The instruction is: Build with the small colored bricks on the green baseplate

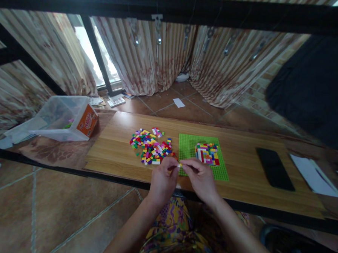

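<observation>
Holding the small brick [179, 165] up by the left edge of the green baseplate [222, 171], pinched between the closed fingers of the left hand [163, 179] and right hand [201, 176] (too small to tell whether one piece or two). Best to grip by the sides, leaving the studs free, and to press squarely, without slanting. Work low over the tabletop [245, 184], just clear of the loose bricks [151, 147] on the left, and avoid knocking the brick build [208, 154] beyond the right fingers.

bricks [152, 142]: plastic | baseplate [186, 144]: studded plastic | tabletop [116, 144]: smooth wood | curtains [151, 63]: cloth
</observation>
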`<state>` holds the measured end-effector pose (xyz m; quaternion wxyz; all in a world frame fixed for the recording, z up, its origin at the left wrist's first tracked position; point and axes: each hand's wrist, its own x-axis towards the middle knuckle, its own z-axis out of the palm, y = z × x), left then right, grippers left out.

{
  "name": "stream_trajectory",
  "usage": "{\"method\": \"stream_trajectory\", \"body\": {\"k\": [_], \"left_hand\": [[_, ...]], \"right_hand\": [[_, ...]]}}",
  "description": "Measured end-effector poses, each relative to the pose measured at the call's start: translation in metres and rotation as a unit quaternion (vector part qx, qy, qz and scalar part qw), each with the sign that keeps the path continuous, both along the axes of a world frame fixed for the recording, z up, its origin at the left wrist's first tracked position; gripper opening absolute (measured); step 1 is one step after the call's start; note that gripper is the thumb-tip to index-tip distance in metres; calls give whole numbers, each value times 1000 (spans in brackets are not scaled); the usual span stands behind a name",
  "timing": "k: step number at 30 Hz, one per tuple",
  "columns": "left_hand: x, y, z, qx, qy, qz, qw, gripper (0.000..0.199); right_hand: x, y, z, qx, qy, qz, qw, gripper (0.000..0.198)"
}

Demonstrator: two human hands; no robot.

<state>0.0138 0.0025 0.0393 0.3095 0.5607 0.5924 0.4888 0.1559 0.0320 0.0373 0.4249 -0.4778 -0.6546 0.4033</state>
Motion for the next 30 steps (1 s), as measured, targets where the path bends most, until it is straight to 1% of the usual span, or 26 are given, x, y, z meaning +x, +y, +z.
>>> {"method": "stream_trajectory", "body": {"k": [3,7,12,14,17,19,21,23,27,30], "left_hand": [[-2,-1,5,-28,-41,-3,999,16],[-5,-2,5,-52,-37,1,998,21],[-10,-6,-8,-70,-30,8,997,24],[-14,-11,-14,-71,-21,1,997,22],[-23,-19,-20,-75,32,-15,997,18],[-31,-23,-24,-77,91,-4,993,17],[-40,-24,-29,-73,155,22,985,16],[-47,-23,-34,-61,206,47,975,16],[-51,-15,-41,-32,260,70,963,14],[-48,-13,-40,-9,282,84,956,18]], "right_hand": [[2,-2,2,9,-18,23,1000,17],[-1,-4,1,17,-22,31,999,18],[-7,-11,-16,9,-14,40,999,18],[-9,-14,-24,6,-16,60,998,19],[-9,-13,-31,4,-41,98,994,21],[-9,-7,-33,19,-73,80,994,23],[-10,5,-34,48,-117,34,991,24],[-12,19,-35,72,-171,2,983,24],[-18,37,-40,92,-263,5,960,21],[-19,39,-41,103,-276,12,956,20]]}}
